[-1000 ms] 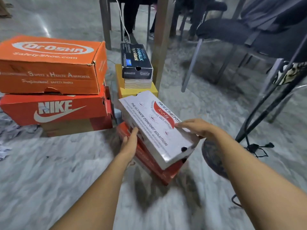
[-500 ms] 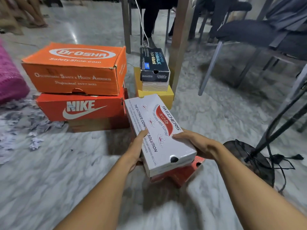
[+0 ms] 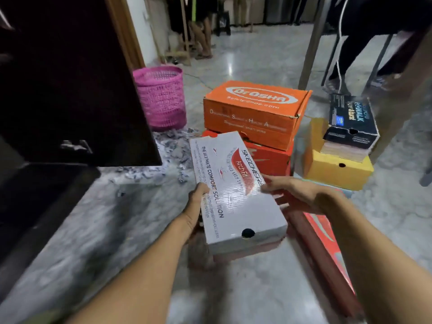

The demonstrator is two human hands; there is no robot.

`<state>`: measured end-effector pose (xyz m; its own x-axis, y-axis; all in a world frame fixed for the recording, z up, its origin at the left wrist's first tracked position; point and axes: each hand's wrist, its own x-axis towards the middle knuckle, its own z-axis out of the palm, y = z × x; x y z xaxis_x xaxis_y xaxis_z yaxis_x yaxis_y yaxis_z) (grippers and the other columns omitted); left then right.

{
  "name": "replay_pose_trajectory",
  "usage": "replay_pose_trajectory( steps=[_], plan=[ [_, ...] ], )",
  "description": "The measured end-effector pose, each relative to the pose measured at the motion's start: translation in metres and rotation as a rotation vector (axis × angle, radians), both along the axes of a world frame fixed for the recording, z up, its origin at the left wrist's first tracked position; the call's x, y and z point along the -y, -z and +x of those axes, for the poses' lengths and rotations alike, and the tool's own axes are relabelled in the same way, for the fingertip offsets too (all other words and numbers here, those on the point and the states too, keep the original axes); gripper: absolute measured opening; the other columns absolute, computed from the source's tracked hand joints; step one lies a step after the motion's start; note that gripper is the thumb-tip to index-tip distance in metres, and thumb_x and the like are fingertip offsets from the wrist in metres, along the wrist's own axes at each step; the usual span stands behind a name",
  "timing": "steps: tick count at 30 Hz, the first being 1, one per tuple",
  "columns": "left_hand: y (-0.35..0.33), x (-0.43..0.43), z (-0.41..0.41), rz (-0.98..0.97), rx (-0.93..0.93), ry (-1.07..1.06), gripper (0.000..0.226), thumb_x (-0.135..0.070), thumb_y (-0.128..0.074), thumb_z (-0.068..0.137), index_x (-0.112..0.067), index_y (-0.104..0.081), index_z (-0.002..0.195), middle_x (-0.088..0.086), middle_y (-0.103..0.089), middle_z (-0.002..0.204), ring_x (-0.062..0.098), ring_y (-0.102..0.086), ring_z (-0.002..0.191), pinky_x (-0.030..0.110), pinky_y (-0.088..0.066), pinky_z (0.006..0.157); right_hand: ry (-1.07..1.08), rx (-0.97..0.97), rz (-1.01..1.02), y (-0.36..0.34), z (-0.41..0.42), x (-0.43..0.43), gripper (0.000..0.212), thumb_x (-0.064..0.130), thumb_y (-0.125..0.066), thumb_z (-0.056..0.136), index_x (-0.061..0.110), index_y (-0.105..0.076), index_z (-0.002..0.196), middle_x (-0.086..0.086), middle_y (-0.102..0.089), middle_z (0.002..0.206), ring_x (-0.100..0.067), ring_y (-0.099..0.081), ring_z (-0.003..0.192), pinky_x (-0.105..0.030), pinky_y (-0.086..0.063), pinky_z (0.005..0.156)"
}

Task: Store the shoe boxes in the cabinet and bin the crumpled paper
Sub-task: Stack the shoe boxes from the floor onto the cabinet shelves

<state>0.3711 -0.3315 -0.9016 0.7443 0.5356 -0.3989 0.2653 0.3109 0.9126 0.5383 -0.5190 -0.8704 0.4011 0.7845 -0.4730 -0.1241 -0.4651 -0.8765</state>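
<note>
Both hands are gripping the white Skechers box [image 3: 236,195] between them, clear of the marble floor [image 3: 93,230]: the left hand [image 3: 195,209] is pressing its long left side, the right hand [image 3: 289,195] is clasping the opposite edge. A red box [image 3: 327,251] is lying just right of it, below. Beyond, the orange Dr Osha box [image 3: 252,113] is sitting on a red Nike box [image 3: 271,160], and a black box [image 3: 350,120] is resting on a yellow one [image 3: 336,169]. Crumpled paper [image 3: 168,155] is lying scattered before the pink basket [image 3: 161,97]. The dark cabinet [image 3: 58,90] is standing at left.
</note>
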Motion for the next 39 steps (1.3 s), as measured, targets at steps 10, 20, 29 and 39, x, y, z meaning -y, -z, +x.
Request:
replay_pose_trajectory(
  steps=[10, 20, 29, 39],
  plan=[
    [-0.057, -0.163, -0.072, -0.015, -0.12, -0.305, 0.07, -0.071, -0.044, 0.085, -0.015, -0.061, 0.122, 0.008, -0.072, 0.093, 0.024, -0.065, 0.069, 0.031, -0.053, 0.054, -0.202, 0.388, -0.159, -0.073, -0.044, -0.251, 0.061, 0.069, -0.065, 0.075, 0.024, -0.068, 0.116, -0.005, -0.072, 0.113, -0.027, -0.068, 0.103, -0.043, -0.051, 0.096],
    [-0.025, -0.284, -0.134, -0.24, -0.053, -0.721, 0.068, -0.075, -0.038, 0.086, -0.016, -0.066, 0.106, 0.006, -0.067, 0.086, 0.022, -0.06, 0.083, 0.032, -0.041, 0.062, -0.603, 0.773, -0.18, -0.063, -0.095, -0.403, 0.053, 0.044, -0.054, 0.096, 0.015, -0.047, 0.138, -0.01, -0.063, 0.116, -0.021, -0.066, 0.089, -0.033, -0.06, 0.053],
    [0.036, -0.376, -0.136, -0.275, -0.047, -0.95, 0.061, -0.072, -0.043, 0.087, -0.015, -0.065, 0.091, 0.01, -0.068, 0.087, 0.023, -0.058, 0.076, 0.031, -0.042, 0.065, -0.543, 0.588, 0.114, 0.047, -0.108, -0.511, 0.072, 0.046, -0.07, 0.084, 0.023, -0.038, 0.144, -0.007, -0.06, 0.129, -0.021, -0.061, 0.096, -0.024, -0.05, 0.061],
    [0.076, -0.461, -0.127, -0.171, -0.009, -1.077, 0.056, -0.063, -0.057, 0.087, -0.015, -0.063, 0.116, 0.01, -0.072, 0.109, 0.028, -0.069, 0.094, 0.044, -0.056, 0.089, -0.187, 0.398, 0.29, 0.105, -0.139, -0.59, 0.065, 0.03, -0.071, 0.088, 0.025, -0.039, 0.145, -0.008, -0.043, 0.124, -0.023, -0.057, 0.1, -0.036, -0.049, 0.098]
  ],
)
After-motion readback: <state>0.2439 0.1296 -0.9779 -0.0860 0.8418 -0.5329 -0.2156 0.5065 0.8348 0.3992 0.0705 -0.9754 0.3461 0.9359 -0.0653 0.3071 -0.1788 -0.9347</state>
